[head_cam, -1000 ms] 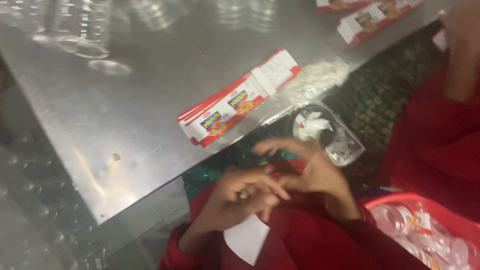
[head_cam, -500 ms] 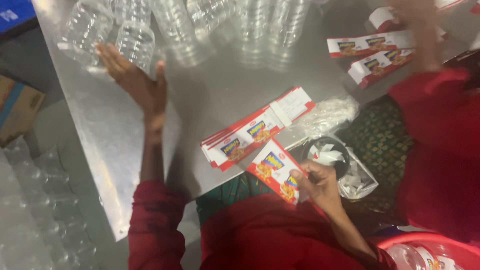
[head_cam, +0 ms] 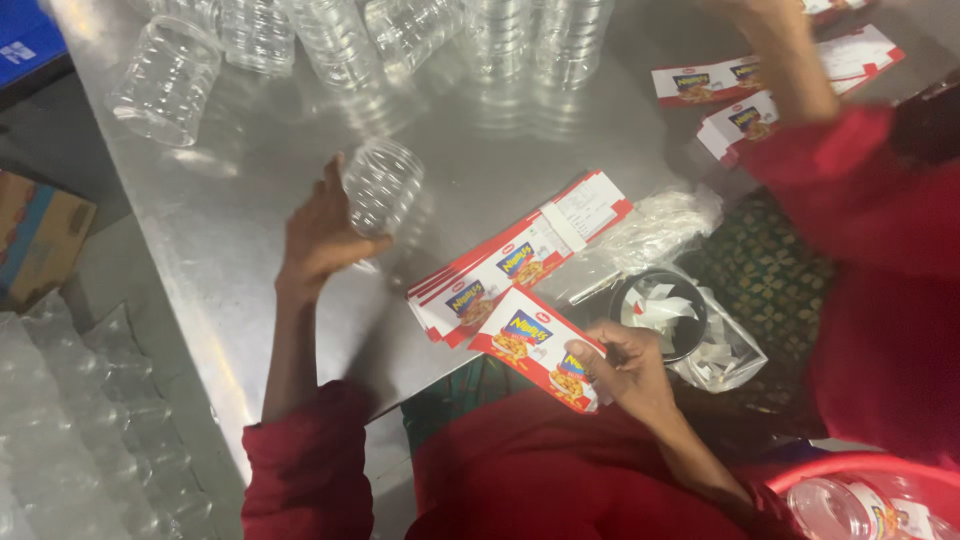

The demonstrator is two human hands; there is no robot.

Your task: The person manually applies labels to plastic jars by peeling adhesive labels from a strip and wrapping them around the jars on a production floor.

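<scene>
My left hand (head_cam: 320,235) grips a bare clear jar (head_cam: 382,185) mid-tabletop; my right hand (head_cam: 625,365) pinches a label (head_cam: 535,345), unapplied.

Clear empty jars (head_cam: 330,40) crowd the steel table's (head_cam: 230,260) far edge; a label stack (head_cam: 520,255) lies near its front.

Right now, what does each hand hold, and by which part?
The left hand holds a clear plastic jar by its side wall. The right hand holds a red printed label by its right end.
</scene>
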